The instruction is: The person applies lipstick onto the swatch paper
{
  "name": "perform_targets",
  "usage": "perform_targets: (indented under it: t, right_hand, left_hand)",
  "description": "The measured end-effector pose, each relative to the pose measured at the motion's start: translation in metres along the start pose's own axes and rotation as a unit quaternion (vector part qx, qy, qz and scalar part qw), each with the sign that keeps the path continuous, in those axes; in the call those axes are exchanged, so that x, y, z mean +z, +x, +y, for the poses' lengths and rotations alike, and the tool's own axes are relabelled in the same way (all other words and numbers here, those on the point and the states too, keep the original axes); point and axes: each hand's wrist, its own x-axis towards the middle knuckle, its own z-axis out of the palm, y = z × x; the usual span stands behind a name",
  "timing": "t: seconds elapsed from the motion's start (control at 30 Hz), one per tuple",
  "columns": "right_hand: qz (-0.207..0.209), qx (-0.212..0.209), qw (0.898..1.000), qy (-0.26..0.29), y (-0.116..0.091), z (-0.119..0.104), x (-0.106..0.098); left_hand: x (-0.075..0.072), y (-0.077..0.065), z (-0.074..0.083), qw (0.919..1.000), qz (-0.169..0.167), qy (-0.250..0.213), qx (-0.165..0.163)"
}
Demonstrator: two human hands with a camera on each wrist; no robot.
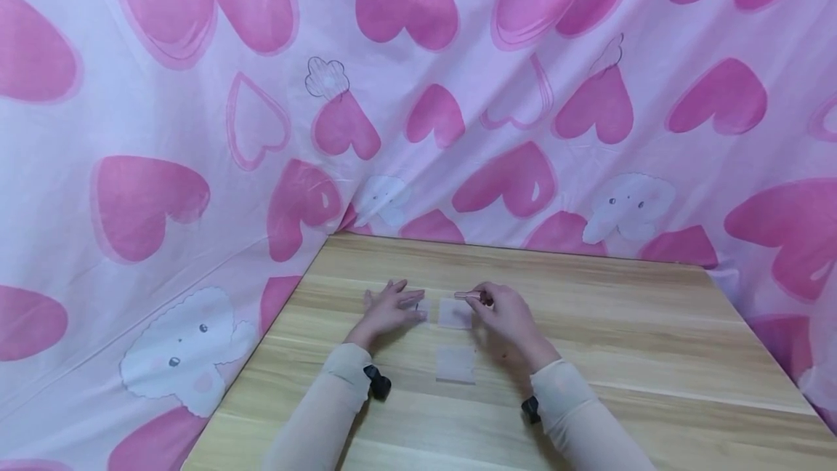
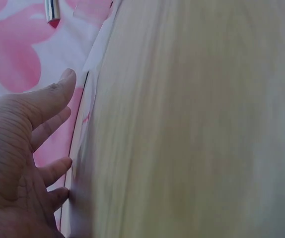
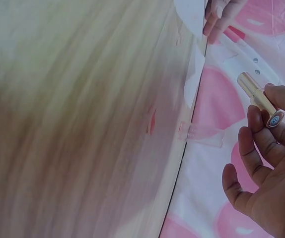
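My right hand (image 1: 506, 315) pinches a slim gold lipstick (image 3: 259, 99) between thumb and fingers, above the square of white paper at the back (image 1: 454, 313). In the left wrist view the lipstick (image 2: 52, 12) shows a red tip. My left hand (image 1: 391, 309) is spread with loosely bent fingers over the wooden table, its fingertips beside another small white paper (image 1: 422, 310), partly hidden by the hand. It holds nothing. A third square of paper (image 1: 455, 365) lies nearer to me. A clear cap (image 3: 202, 135) stands near the right hand in the right wrist view.
The wooden table (image 1: 621, 355) carries the papers and is bordered by a pink heart-print cloth (image 1: 405, 115) behind and at the sides. A red mark (image 3: 152, 121) shows on the surface in the right wrist view. Black bands (image 1: 377, 382) sit on both wrists.
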Motion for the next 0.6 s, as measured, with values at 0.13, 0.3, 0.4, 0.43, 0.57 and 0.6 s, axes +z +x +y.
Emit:
perform_targets:
  t: [0.13,0.3,0.4,0.43,0.57,0.6]
  right_hand:
    - [-0.01,0.016,1.0,-0.007,0.001,0.002,-0.002]
    - [-0.024,0.035,0.999,-0.003,-0.001,0.004,-0.003]
    - [-0.029,0.04,0.999,-0.002,-0.002,0.004,-0.004]
    - [-0.029,0.04,0.999,-0.002,-0.003,0.003,-0.004]
    - [-0.034,0.039,0.999,-0.002,-0.004,0.003,-0.004]
    - [-0.036,0.04,0.999,-0.002,-0.004,0.003,-0.004]
  left_hand:
    - [0.006,0.003,0.013,0.9993,0.001,0.038,-0.004]
    - [0.013,0.005,0.026,0.9982,0.003,0.06,-0.002]
    - [0.018,0.006,0.031,0.9976,0.002,0.069,0.0]
    - [0.02,0.006,0.032,0.9973,0.001,0.074,0.001]
    - [0.022,0.005,0.037,0.9956,-0.002,0.094,0.002]
    - [0.022,0.005,0.038,0.9953,-0.003,0.097,0.002]
